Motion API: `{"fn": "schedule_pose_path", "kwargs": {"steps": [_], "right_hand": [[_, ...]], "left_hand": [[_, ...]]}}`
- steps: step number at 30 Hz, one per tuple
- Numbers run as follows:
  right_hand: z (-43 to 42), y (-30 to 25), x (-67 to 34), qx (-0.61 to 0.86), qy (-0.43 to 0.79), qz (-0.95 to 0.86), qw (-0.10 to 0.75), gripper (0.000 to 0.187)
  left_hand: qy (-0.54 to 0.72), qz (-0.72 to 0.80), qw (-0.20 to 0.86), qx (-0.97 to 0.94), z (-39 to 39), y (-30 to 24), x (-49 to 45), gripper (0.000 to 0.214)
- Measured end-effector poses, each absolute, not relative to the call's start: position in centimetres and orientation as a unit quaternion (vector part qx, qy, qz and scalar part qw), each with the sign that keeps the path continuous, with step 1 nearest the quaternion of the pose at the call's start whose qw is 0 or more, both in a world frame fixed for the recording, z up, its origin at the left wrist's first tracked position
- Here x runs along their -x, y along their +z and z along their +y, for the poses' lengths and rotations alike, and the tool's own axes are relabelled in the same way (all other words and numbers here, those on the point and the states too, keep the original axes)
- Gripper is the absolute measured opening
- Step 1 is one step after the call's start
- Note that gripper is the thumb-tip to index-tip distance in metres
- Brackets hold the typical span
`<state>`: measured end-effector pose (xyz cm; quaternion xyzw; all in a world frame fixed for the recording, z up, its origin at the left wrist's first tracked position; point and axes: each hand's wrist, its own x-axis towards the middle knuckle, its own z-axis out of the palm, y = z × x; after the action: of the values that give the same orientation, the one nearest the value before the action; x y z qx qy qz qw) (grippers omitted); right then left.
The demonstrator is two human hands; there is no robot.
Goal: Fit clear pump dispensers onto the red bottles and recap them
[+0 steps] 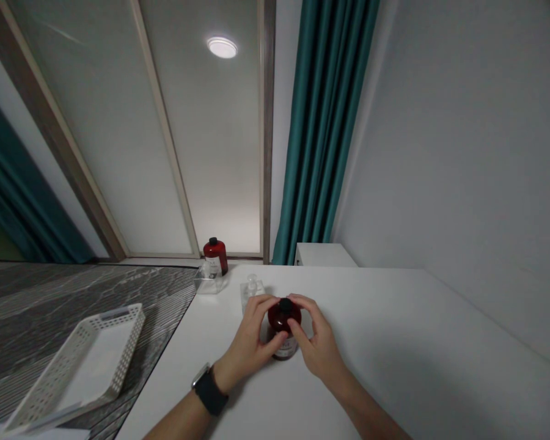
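A dark red bottle (285, 318) with a black cap and a pale label stands upright on the white table (371, 342). My left hand (255, 333), with a dark watch on its wrist, curves around the bottle's left side. From the right, my right hand (317, 336) closes around the same bottle, its thumb on the front near the shoulder. Just behind my left hand is a clear, transparent container (252, 286), partly hidden by that hand. Its exact kind I cannot make out.
A second red bottle (215, 255) with a black cap stands at the table's far left corner, behind a clear box (207, 283). A white perforated basket (127, 357) sits at the left, below the table's left edge. Behind the table are a white cabinet (325, 254) and a teal curtain (325, 122).
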<state>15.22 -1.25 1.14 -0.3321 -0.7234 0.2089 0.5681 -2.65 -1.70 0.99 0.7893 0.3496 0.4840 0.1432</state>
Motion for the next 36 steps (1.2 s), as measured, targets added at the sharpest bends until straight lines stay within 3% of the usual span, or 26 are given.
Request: {"fn": "schedule_pose_path", "kwargs": {"steps": [16, 36], "right_hand": [[-1.3, 1.2, -15.3, 0.33, 0.219, -0.717, 0.574, 0.031], [0.2, 2.2, -15.1, 0.289, 0.453, -0.658, 0.528, 0.033]], "left_hand": [[0.486, 0.346, 0.144, -0.789, -1.8, 1.2, 2.7, 0.053], [0.505, 0.355, 0.163, -0.77, -1.7, 1.2, 2.4, 0.052]]}}
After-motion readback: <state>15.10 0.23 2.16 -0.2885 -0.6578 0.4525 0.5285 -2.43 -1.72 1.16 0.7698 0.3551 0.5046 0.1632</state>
